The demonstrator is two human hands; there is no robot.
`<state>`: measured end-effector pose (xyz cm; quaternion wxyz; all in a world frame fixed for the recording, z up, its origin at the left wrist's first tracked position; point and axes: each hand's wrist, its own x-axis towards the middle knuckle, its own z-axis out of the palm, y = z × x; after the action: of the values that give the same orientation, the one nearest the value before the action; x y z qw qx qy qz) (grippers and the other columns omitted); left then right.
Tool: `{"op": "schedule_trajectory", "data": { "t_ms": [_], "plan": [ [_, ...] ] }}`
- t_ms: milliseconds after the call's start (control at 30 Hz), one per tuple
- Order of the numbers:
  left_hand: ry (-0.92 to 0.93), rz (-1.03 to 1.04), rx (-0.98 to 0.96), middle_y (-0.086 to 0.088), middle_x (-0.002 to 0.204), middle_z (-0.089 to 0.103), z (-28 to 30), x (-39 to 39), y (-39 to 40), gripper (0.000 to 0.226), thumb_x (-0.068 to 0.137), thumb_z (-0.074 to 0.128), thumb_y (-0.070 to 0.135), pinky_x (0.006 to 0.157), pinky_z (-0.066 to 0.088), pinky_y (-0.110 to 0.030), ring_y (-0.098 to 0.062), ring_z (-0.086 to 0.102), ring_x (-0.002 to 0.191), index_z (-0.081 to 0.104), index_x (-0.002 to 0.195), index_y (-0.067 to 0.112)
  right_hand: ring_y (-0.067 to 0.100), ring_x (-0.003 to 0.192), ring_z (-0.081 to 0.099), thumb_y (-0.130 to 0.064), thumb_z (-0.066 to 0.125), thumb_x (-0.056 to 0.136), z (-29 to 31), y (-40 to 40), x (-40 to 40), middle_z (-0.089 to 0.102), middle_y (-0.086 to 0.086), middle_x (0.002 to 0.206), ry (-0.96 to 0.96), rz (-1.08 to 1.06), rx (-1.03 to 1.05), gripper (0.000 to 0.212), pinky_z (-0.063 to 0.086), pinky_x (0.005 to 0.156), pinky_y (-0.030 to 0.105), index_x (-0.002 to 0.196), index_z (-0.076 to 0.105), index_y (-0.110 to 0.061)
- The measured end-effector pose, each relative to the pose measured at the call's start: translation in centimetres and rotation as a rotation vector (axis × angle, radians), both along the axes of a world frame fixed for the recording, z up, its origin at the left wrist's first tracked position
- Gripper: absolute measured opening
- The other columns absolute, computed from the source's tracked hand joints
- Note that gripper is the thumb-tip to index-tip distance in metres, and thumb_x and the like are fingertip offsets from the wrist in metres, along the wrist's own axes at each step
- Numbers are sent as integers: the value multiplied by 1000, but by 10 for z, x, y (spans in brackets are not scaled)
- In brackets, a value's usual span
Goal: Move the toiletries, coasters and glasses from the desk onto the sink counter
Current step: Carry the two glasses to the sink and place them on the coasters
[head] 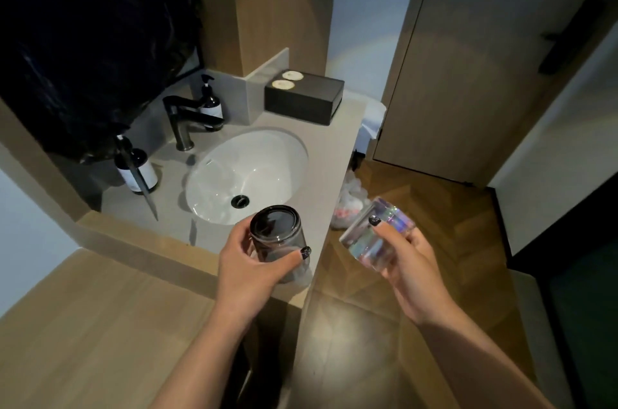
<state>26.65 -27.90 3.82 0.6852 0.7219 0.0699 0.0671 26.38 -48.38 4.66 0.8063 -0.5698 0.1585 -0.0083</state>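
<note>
My left hand (249, 269) grips a dark smoky glass (276, 234) upright, just over the near right corner of the grey sink counter (334, 154). My right hand (409, 266) holds an iridescent clear glass (378, 234) tilted, out over the wooden floor to the right of the counter. Two round pale coasters (288, 80) lie on top of a black box (304, 97) at the counter's back right. Two dark pump bottles with white labels stand on the counter, one (211, 104) behind the faucet and another (135, 171) at the left.
A white oval basin (247, 174) with a black drain fills the counter's middle, with a black faucet (182, 120) behind it. A black bag (83, 40) hangs over the left. A wooden desk surface (100, 325) lies near left. A door (485, 57) stands at right; a plastic bag (347, 204) lies on the floor.
</note>
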Motion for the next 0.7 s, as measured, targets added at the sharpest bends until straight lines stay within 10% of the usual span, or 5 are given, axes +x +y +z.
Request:
{"op": "schedule_trajectory", "data": {
  "t_ms": [367,700],
  "plan": [
    [55,-38,66,11,97,67,-11,86,-35,56,63,84,-1,66,48,-3,14,63,77,57,97,33,31,101,67,-10,72,79,-11,-35,72,70,8,104,16,-169,-91,31,53,90,50,106,61,-22],
    [134,71,28,8,100,70,-29,190,-152,60,62,87,11,79,52,-24,-5,66,91,60,114,22,8,92,65,-19,77,75,-23,-151,175,67,-9,102,-61,32,-350,44,53,63,18,113,57,-31]
  ]
}}
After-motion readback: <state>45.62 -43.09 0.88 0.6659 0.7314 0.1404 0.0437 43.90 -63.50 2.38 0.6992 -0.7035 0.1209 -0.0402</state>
